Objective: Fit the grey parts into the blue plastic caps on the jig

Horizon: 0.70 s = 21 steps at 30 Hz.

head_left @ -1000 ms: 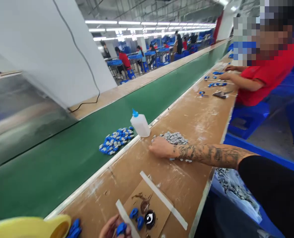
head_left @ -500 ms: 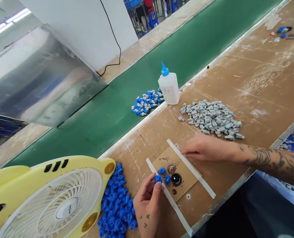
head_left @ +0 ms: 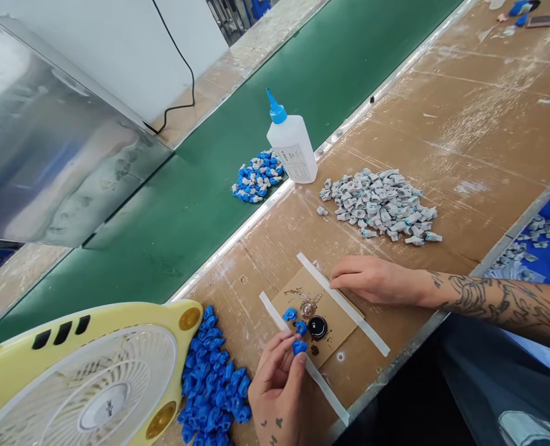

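Note:
My left hand [head_left: 277,384] is closed, pinching a small blue rubbery piece [head_left: 299,347] between thumb and fingertips over the cardboard pad's left edge. Two more blue pieces [head_left: 290,314] lie just beyond it on the cardboard pad [head_left: 337,331]. Beside them is a small round cap of black liquid [head_left: 317,327], with dark brown smears around it. My right hand [head_left: 372,279] rests at the pad's right side, fingers stretched out by the white tape strip [head_left: 349,310]; nothing shows in it, and its thumb is hidden.
Left of my left hand is a heap of blue pieces [head_left: 214,378] beside a yellow fan [head_left: 93,316]. Grey plastic parts [head_left: 379,201] are piled beyond my right hand. A white bottle [head_left: 296,152] stands near joined blue-and-grey pieces [head_left: 256,176] on the green belt [head_left: 200,192].
My right hand has come down onto the pad's right side, its fingers straighter. The blue piece in my left hand has moved slightly toward me. The camera view has shifted.

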### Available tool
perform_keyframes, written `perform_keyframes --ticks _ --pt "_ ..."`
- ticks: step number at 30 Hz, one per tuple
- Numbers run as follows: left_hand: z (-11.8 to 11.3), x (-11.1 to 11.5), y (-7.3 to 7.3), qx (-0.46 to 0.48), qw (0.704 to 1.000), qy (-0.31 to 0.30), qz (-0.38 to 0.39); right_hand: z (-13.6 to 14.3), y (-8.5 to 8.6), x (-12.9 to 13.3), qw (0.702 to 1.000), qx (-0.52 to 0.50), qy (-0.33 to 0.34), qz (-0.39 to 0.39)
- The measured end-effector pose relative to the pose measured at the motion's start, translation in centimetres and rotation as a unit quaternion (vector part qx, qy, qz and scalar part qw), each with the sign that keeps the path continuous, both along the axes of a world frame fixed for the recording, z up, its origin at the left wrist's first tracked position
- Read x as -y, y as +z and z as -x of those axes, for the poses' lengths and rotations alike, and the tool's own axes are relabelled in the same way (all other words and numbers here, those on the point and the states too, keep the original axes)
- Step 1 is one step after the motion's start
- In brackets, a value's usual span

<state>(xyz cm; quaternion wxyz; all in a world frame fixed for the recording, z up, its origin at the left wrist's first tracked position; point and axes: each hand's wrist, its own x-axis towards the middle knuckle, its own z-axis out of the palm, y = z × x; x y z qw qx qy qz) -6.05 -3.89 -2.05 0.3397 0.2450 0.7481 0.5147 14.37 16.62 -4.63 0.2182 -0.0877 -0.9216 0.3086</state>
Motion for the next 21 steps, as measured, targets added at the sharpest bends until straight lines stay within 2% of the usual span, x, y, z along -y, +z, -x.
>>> perform_keyframes --ticks 5,8,12,16,21 --pt "-2.3 -0.8 0.7 -0.183 0.982 -0.043 0.011 0.1 -0.5 0.0 1.000 -0.006 -0.003 -0.015" --pt "-3.4 -1.3 0.6 -0.258 0.964 -0.068 -0.001 0.3 -0.6 -0.1 0.999 -0.040 -0.014 0.008" --pt "-2.9 -1.3 0.2 -0.291 0.949 -0.120 0.014 0.4 -0.6 0.0 0.996 -0.055 -0.050 0.058" --pt "-1.8 -1.1 -0.1 -0.318 0.930 -0.178 0.040 0.6 -0.7 0.3 0.996 -0.025 -0.076 0.037" --pt "-2.0 -1.1 0.1 -0.335 0.927 -0.163 0.044 0.6 -0.8 0.1 0.997 -0.021 -0.080 -0.002"
